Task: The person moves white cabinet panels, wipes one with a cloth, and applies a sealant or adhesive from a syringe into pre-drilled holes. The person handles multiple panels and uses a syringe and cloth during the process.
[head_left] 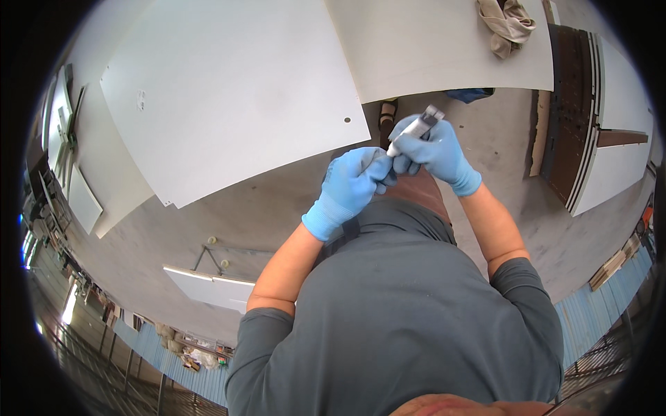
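Note:
Both my hands wear blue gloves and meet in front of my body, just past the corner of a white panel (243,90). My right hand (437,152) is closed around a small white tube (416,132) with dark markings. Its flat grey end points up and away, and its narrow white tip points down toward my other hand. My left hand (352,182) has its fingers curled together close to that tip. Whatever those fingers hold, if anything, is hidden.
A crumpled beige cloth (508,26) lies on another white panel (444,48) at the far right. Brown and white boards (572,118) stand stacked along the right. A wheeled metal frame (218,256) is on the floor at the left, beside a white board (208,286).

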The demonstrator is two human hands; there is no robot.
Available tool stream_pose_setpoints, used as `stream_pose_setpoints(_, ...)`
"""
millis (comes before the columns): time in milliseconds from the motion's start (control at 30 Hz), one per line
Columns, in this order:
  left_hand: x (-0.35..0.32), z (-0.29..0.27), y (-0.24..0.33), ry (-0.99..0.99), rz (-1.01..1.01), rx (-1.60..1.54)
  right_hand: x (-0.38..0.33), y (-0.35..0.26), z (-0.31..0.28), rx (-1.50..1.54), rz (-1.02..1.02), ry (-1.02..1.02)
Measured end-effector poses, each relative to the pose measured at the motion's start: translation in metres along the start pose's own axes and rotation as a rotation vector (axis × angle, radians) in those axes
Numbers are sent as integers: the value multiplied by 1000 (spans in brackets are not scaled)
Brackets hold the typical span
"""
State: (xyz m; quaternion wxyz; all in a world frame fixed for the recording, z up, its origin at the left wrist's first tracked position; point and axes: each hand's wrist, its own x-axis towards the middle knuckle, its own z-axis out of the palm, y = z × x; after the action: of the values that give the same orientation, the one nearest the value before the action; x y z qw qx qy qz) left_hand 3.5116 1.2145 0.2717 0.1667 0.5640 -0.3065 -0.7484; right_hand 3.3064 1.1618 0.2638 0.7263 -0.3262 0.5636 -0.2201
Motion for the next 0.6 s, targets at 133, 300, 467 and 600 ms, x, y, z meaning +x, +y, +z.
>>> stream_pose_setpoints(133, -2, -14, -15, -32, -226, -172, 32, -6, -22, 136, -239, 162)
stream_pose_setpoints(300, 38, -57, -21, 515, 522, 79, 71, 26, -13, 7, -239, 13)
stream_pose_setpoints(467, 116, -108, -8, 757, 787, 109, 98, 53, 1, -25, -314, 17)
stream_pose_setpoints(600, 140, -119, -15, 914, 920, 620, 103, 59, -1, -185, -430, -3)
